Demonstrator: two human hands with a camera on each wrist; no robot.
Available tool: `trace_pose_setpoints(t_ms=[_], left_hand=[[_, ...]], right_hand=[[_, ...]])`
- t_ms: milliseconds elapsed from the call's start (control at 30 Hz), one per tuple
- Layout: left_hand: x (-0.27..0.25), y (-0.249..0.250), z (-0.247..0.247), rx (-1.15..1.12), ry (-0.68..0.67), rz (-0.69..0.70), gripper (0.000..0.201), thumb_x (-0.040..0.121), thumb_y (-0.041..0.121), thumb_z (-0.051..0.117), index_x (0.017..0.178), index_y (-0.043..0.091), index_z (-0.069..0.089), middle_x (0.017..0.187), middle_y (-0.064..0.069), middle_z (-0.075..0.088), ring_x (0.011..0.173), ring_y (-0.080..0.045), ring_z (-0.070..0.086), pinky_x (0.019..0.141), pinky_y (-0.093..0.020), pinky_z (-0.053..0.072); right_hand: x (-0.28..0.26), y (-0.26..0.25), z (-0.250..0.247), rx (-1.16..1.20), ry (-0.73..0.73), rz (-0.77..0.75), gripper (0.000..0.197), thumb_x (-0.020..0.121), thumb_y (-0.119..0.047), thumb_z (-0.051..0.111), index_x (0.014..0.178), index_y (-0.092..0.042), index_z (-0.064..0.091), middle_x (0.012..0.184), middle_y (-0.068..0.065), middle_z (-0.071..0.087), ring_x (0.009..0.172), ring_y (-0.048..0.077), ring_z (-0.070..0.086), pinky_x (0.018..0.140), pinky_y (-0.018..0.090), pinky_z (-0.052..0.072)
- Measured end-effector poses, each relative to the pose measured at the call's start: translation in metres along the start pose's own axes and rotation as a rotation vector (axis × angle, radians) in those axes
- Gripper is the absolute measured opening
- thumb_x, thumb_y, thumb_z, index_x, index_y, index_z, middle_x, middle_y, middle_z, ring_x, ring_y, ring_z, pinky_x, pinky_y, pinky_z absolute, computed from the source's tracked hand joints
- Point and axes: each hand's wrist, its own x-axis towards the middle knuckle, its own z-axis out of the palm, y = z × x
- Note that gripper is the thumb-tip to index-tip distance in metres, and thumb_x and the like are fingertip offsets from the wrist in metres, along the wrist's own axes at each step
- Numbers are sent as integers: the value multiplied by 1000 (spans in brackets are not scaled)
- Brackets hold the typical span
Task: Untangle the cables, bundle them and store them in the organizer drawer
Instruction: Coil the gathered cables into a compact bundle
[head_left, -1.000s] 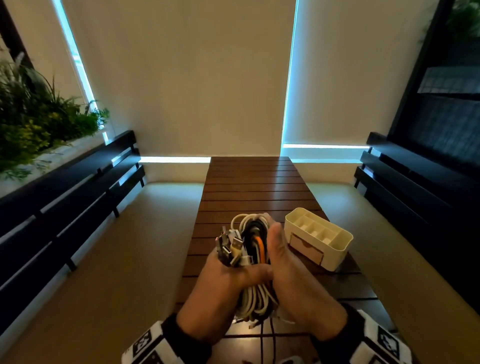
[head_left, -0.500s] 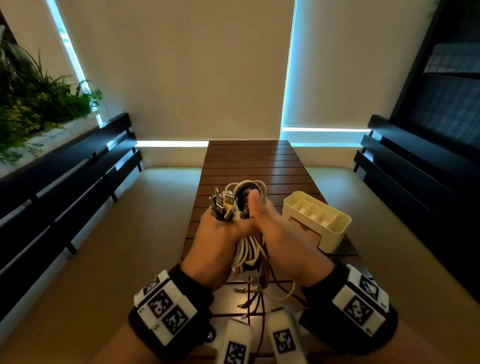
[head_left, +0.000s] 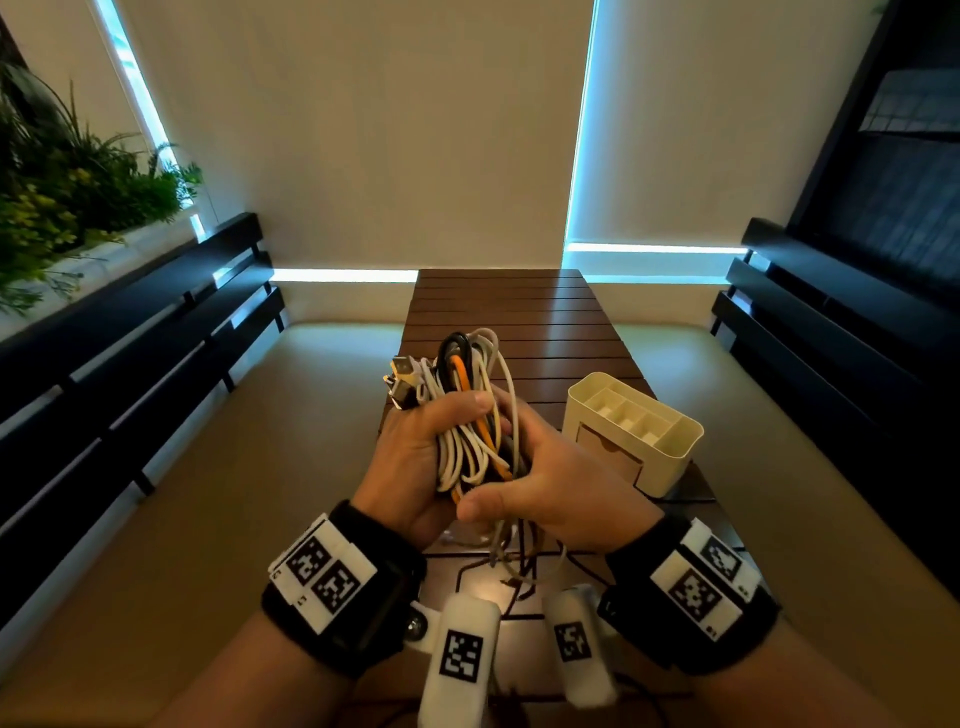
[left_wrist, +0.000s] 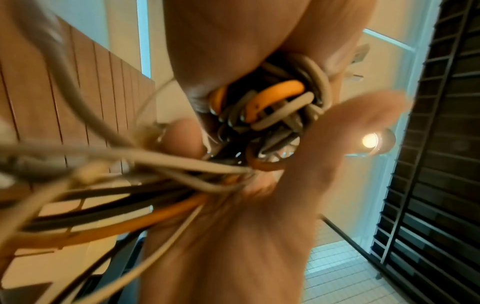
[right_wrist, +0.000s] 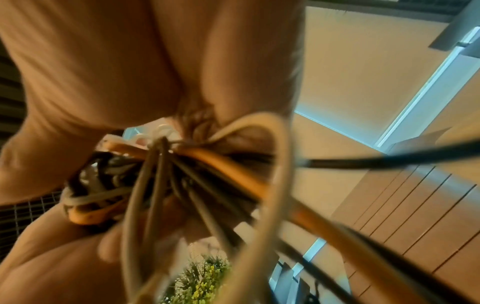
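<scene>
While clutching the cables (head_left: 470, 415) left of the organizer (head_left: 670, 457), both hands (head_left: 415, 457) wrapped tight; could snag dangling ends on the worktop (head_left: 519, 312), loosening the bundle.

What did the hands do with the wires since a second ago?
The right hand shifted its hold: its thumb, raised beside the cable bundle before, now wraps under the lower part. The left hand kept its grip near the plugs, with its thumb now lying across the front of the bundle. The bundle stayed in both hands above the table, and the organizer did not move.
</scene>
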Motion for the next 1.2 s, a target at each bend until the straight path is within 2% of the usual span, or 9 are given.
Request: trace_pose_setpoints(t_ms=[100, 300, 533, 600, 733, 867, 1067, 1133, 1200], left_hand=[[2, 8, 2, -51, -22, -33, 27, 76, 16, 67, 97, 1, 62, 79, -15, 62, 67, -27, 63, 66, -38, 57], [7, 6, 7, -158, -50, -54, 15, 78, 15, 62, 87, 4, 60, 72, -8, 62, 59, -18, 62, 58, -33, 55], [6, -2, 3, -182, -61, -38, 17, 77, 17, 63, 87, 4, 63, 97, -13, 73, 99, -23, 69, 88, -43, 55], [4, -5, 3, -202, -87, -50, 20, 70, 18, 72, 85, 4, 69, 99, -16, 72, 100, -27, 69, 86, -43, 57], [2, -8, 0, -229, -165, -56, 42, 58, 25, 88, 93, 7, 73, 88, -11, 72, 79, -25, 68, 80, -39, 56], [1, -11, -1, -245, -200, -46, 48, 62, 23, 87, 100, 4, 66, 83, -12, 69, 69, -25, 68, 68, -40, 58], [1, 2, -8, -86, -112, 4, 45, 62, 17, 79, 101, 2, 63, 78, -11, 69, 65, -20, 68, 62, -34, 58], [2, 7, -10, -39, -77, 31, 47, 65, 19, 74, 107, 1, 61, 79, -12, 67, 64, -21, 67, 62, -34, 58], [3, 10, -8, 1, -63, 79, 48, 70, 17, 73, 114, 2, 58, 86, -17, 63, 68, -25, 66, 65, -36, 58]], right_hand=[[2, 11, -4, -214, 14, 33, 80, 73, -9, 84, 137, -35, 43, 119, -8, 67, 112, 8, 64, 96, 37, 53], [6, 23, -3, -548, 136, 90, 11, 84, -20, 70, 91, -28, 68, 83, -10, 69, 78, -2, 62, 70, 19, 46], [-1, 20, -7, -533, 25, 123, 6, 86, -16, 62, 83, -16, 68, 87, -2, 72, 82, 5, 65, 76, 21, 49], [-2, 19, -7, -572, -12, 146, 12, 90, -15, 56, 81, -16, 65, 83, 4, 72, 80, 9, 65, 80, 24, 50], [-1, 15, -5, -638, -68, 199, 19, 96, -22, 52, 94, -10, 66, 76, 4, 69, 60, 4, 57, 67, 24, 48], [-1, 19, -8, -664, -79, 193, 9, 92, -25, 60, 97, -18, 65, 86, 0, 69, 74, 8, 61, 76, 27, 52], [-19, 8, -33, -545, -104, 172, 96, 68, -54, 81, 147, -47, 27, 139, -21, 41, 124, 5, 48, 102, 33, 47], [-23, -6, -34, -442, 43, -25, 87, 74, -55, 74, 149, -44, 30, 143, -26, 36, 125, -1, 46, 99, 24, 46], [-21, -15, -26, -319, 236, -216, 59, 88, -40, 67, 143, -31, 47, 131, -16, 51, 114, -2, 53, 91, 16, 47]])
